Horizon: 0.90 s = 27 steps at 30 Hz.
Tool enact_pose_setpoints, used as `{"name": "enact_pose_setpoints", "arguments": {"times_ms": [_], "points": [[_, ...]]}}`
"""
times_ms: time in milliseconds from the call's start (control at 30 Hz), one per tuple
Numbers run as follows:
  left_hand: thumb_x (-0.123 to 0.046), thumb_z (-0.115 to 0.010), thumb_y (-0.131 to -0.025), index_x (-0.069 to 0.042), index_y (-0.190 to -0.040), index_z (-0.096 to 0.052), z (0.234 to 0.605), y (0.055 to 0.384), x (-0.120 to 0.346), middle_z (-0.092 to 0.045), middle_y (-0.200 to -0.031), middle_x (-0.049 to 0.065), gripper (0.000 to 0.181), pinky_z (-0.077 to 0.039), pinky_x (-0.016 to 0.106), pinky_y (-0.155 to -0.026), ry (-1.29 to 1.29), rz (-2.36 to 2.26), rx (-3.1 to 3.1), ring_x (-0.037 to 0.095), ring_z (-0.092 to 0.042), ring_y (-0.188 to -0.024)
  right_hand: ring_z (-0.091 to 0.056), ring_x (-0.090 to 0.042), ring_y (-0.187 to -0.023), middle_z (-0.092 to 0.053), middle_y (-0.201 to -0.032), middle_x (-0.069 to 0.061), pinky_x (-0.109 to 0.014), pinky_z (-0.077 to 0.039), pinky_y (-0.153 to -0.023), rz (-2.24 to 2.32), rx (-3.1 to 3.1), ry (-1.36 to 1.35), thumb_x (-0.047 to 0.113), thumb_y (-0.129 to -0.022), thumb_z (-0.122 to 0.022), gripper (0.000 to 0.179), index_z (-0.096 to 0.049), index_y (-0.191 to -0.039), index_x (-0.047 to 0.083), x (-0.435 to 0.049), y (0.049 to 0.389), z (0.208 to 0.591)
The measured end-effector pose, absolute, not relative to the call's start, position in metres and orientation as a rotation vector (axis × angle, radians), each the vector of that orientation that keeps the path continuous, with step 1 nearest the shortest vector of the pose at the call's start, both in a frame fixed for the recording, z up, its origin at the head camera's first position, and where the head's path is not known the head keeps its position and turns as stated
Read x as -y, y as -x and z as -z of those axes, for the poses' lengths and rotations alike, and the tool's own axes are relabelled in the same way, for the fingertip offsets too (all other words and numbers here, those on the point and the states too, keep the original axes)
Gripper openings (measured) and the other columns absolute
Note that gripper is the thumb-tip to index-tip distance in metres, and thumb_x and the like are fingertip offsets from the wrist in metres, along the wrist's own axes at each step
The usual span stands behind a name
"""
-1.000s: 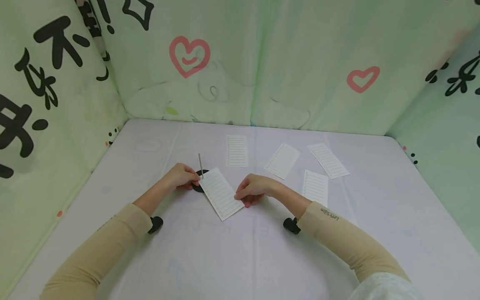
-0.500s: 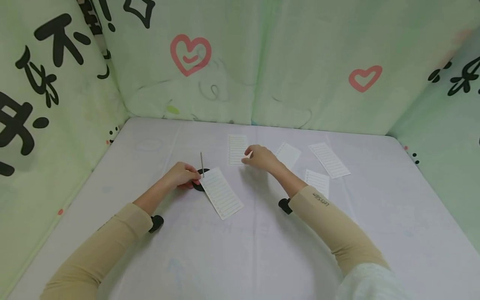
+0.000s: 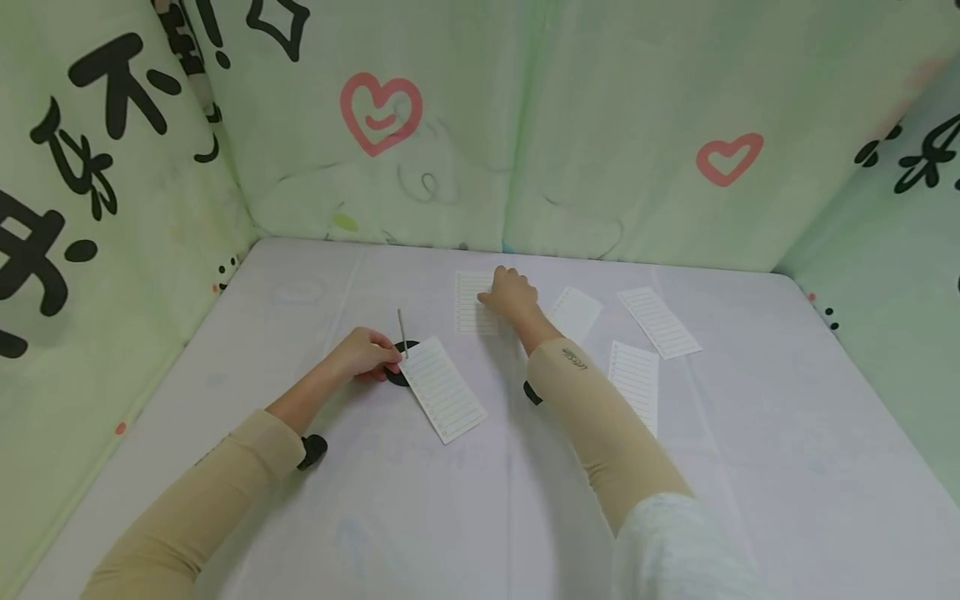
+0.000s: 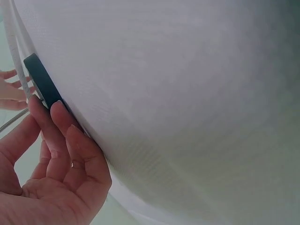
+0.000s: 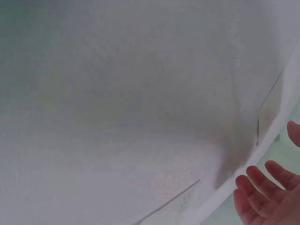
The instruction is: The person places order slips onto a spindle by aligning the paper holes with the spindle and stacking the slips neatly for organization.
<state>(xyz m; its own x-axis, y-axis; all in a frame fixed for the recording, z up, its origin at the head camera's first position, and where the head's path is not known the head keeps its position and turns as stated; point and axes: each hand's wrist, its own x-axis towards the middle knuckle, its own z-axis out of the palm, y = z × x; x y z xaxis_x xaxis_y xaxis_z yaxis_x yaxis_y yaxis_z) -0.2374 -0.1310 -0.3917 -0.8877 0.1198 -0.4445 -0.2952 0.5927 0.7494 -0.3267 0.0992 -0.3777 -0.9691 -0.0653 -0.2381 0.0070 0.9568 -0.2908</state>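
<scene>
A ruled white card (image 3: 444, 392) leans from a thin upright metal rod (image 3: 402, 327) on a round black base (image 3: 397, 377). My left hand (image 3: 362, 354) pinches the card's upper left corner beside the rod. In the left wrist view, its other fingers rest by the edge of the black base (image 4: 43, 82), and the card (image 4: 15, 51) appears almost edge-on. Over the right edge of another ruled card (image 3: 471, 304) at the back hovers my right hand (image 3: 513, 298). Loosely bent and apart, its fingers (image 5: 257, 196) hold nothing in the right wrist view.
Several more ruled cards lie to the right: one card (image 3: 576, 312) partly behind the right wrist, a slanted card (image 3: 660, 322), and a card (image 3: 636, 379) partly covered by the right sleeve. Green printed curtains (image 3: 615, 125) border the white table (image 3: 375, 517).
My right hand has let go of the leaning card's lower right corner and moved away to the card at the back. The left hand has stayed in place at the rod.
</scene>
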Motion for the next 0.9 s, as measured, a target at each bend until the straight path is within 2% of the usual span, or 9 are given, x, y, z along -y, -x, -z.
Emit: {"name": "enact_pose_setpoints", "arguments": {"times_ms": [433,633,900], "points": [[-0.015,-0.06,-0.087,0.001,-0.101,-0.059,0.394,0.237,0.131,-0.066,-0.072,-0.001,0.021,-0.041,0.022,-0.053,0.14,-1.232,-2.37,0.009,-0.054,-0.054,-0.033,-0.033,-0.124,-0.034,-0.134,-0.02,-0.045,-0.03,-0.1,0.357,-2.907,-0.045,0.045,-0.093,-0.046,0.068,-0.028,-0.137,-0.004,-0.082,0.332,0.393],[-0.014,-0.06,-0.087,0.002,-0.102,-0.058,0.394,0.238,0.131,-0.066,-0.071,-0.002,0.022,-0.041,0.022,-0.053,0.14,-1.24,-2.367,0.008,-0.054,-0.052,-0.032,-0.033,-0.122,-0.034,-0.133,-0.02,-0.045,-0.029,-0.099,0.34,-2.917,-0.088,0.047,-0.092,-0.044,0.069,-0.034,-0.134,-0.007,-0.079,0.33,0.394],[-0.014,-0.06,-0.087,0.002,-0.102,-0.058,0.391,0.237,0.13,-0.066,-0.071,-0.001,0.022,-0.041,0.023,-0.053,0.149,-1.233,-2.364,0.008,-0.054,-0.052,-0.031,-0.033,-0.122,-0.033,-0.132,-0.019,-0.047,-0.027,-0.099,0.362,-2.923,-0.14,0.045,-0.089,-0.053,0.068,-0.038,-0.131,-0.006,-0.078,0.332,0.398]]}}
